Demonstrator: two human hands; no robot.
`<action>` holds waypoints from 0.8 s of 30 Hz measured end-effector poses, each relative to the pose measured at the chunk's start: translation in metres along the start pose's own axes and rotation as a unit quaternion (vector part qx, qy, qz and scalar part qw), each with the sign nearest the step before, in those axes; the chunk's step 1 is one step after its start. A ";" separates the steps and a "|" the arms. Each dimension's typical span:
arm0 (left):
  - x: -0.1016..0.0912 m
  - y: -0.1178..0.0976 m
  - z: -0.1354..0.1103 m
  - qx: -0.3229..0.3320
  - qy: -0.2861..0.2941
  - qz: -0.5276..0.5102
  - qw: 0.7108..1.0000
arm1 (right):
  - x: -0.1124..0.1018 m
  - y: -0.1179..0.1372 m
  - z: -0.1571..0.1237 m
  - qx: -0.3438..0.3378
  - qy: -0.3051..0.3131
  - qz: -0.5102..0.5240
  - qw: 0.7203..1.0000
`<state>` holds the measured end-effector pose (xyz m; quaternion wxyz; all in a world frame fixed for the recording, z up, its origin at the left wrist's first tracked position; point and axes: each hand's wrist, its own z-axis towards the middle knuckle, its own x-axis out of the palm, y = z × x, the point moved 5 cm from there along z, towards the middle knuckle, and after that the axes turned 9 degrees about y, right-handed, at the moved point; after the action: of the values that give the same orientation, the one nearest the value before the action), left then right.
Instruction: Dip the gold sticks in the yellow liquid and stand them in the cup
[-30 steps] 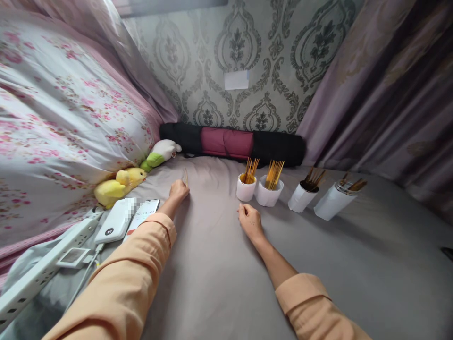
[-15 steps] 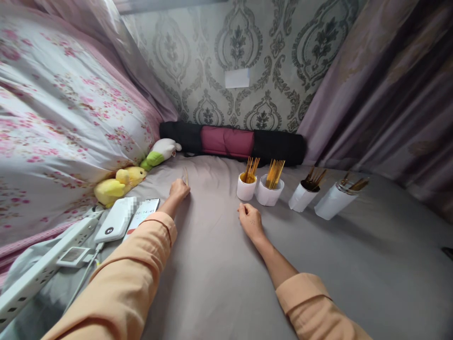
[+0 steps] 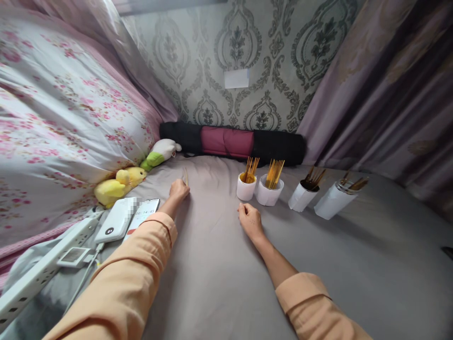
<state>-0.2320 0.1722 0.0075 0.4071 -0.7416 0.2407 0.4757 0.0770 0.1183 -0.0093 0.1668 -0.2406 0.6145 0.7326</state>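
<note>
My left hand [image 3: 180, 190] is closed around a few thin sticks [image 3: 186, 177], whose tips point up past the fingers. My right hand [image 3: 250, 220] rests on the grey sheet with its fingers curled together; whether anything is between them is hidden. Just beyond it stand two white-wrapped cups, a small one [image 3: 246, 191] and a wider one [image 3: 269, 197], both with yellowish sticks upright in them. Farther right, a white-wrapped jar [image 3: 300, 202] holds dark brown sticks, and a taller white-wrapped jar [image 3: 329, 206] also has brown sticks leaning in it.
A black and maroon roll [image 3: 227, 142] lies along the patterned wall. On the left are a yellow plush toy [image 3: 113, 191], a green and white plush toy [image 3: 161, 153], a white power bank [image 3: 115, 222], a phone [image 3: 144, 210] showing a timer, and a power strip [image 3: 42, 274] with cables.
</note>
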 end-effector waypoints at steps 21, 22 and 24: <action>-0.005 -0.002 -0.010 -0.002 -0.008 -0.009 1.000 | 0.001 -0.002 0.001 -0.001 -0.002 -0.014 1.000; -0.005 -0.002 -0.010 -0.001 -0.008 -0.010 1.000 | 0.001 -0.002 0.001 -0.002 -0.001 -0.014 1.000; -0.005 -0.002 -0.011 0.001 -0.006 -0.013 1.000 | 0.001 -0.002 0.001 -0.004 -0.002 -0.014 1.000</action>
<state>-0.2272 0.1638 0.0156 0.4156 -0.7410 0.2294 0.4749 0.0767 0.1199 -0.0113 0.1775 -0.2483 0.6075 0.7333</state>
